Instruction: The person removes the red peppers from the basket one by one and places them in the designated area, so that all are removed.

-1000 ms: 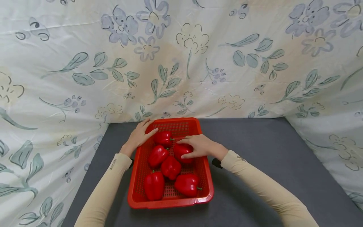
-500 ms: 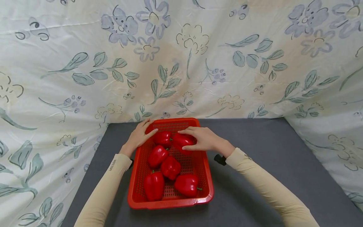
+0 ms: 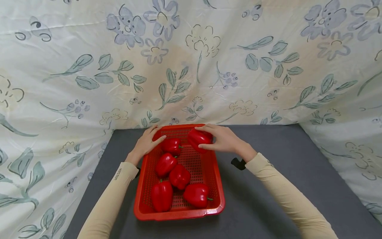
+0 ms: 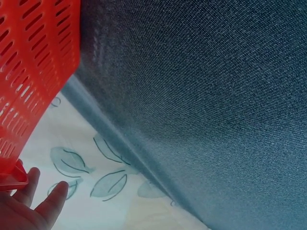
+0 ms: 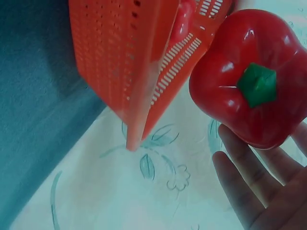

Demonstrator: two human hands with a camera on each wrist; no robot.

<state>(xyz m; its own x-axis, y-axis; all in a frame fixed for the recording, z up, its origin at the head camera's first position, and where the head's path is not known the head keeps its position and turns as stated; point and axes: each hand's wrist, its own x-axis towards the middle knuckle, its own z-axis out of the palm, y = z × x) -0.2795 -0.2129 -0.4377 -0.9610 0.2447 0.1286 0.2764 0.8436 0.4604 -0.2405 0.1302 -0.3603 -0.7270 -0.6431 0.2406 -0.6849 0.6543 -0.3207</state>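
In the head view my right hand holds a shiny red bell pepper between thumb and fingers, over the far right corner of the red-orange plastic basket. The right wrist view shows that pepper's lobed top with its green stem, raised above the rim. My left hand rests on the basket's far left corner, thumb reaching over the inside. In the left wrist view, straight fingertips extend past the rim. Several other red peppers lie in the basket, among them one at the back.
A dark grey cloth-covered table extends on both sides of the basket. Floral fabric hangs behind and along the sides. Inside the basket, the perforated floor shows at the middle right. More peppers sit near its front edge.
My right hand has carried the bell pepper away from me and to the right, from among the other peppers up to the far right corner. The left hand and basket have stayed in place.
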